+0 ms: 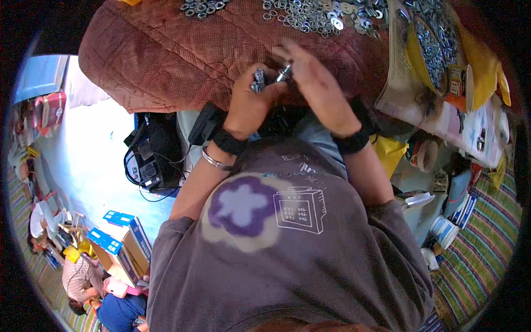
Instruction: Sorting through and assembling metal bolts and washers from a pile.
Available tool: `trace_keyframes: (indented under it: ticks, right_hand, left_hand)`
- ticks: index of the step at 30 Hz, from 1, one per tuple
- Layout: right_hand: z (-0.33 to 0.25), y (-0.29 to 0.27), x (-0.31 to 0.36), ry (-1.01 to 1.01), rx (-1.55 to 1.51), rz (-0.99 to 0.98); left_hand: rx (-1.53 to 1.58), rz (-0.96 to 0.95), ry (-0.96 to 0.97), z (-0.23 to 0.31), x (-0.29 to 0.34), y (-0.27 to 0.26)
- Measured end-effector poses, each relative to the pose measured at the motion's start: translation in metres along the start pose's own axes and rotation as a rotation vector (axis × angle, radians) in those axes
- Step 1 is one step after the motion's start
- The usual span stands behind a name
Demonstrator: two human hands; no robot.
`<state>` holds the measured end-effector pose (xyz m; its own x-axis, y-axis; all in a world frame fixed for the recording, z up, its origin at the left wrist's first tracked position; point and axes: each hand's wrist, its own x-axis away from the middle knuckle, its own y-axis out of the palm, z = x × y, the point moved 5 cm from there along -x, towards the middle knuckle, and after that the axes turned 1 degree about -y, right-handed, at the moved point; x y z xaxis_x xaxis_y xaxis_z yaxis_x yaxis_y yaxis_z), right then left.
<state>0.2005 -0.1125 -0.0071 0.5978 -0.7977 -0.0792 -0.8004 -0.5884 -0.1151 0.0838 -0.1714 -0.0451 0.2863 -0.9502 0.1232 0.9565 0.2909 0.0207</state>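
My left hand (254, 102) is closed around several shiny metal bolts (258, 80), their ends showing above the fingers. Out past its thumb sticks one more metal bolt (284, 73), pointing up toward my right hand, with what looks like a nut or washer on it. My right hand (318, 83) is stretched out flat beside that bolt, its fingers slightly blurred by motion. Whether the palm touches the bolt I cannot tell. Both hands are over the near edge of a brown quilted cloth (160, 61).
Beyond my hands lie hex nuts (202, 6), spring washers (290, 14) and flat washers (337, 22). At right, small metal parts (428, 47) fill a yellow bag. A black bag (149, 166) sits below at left, near cardboard boxes (121, 249) and another person (83, 276).
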Motion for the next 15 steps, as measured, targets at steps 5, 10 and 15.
trace_keyframes:
  ticks: [5, 10, 15]
  right_hand:
    - [-0.025, 0.000, 0.039, 0.024, -0.383, -0.024]
    - [-0.002, -0.039, 0.016, 0.056, -0.078, 0.105]
    - [0.005, -0.052, 0.009, 0.050, 0.266, 0.128]
  left_hand:
    - [0.084, 0.053, -0.103, -0.012, -0.003, -0.018]
    - [0.016, 0.014, -0.117, 0.000, 0.001, -0.003]
    - [-0.005, -0.016, -0.129, -0.005, 0.003, 0.003]
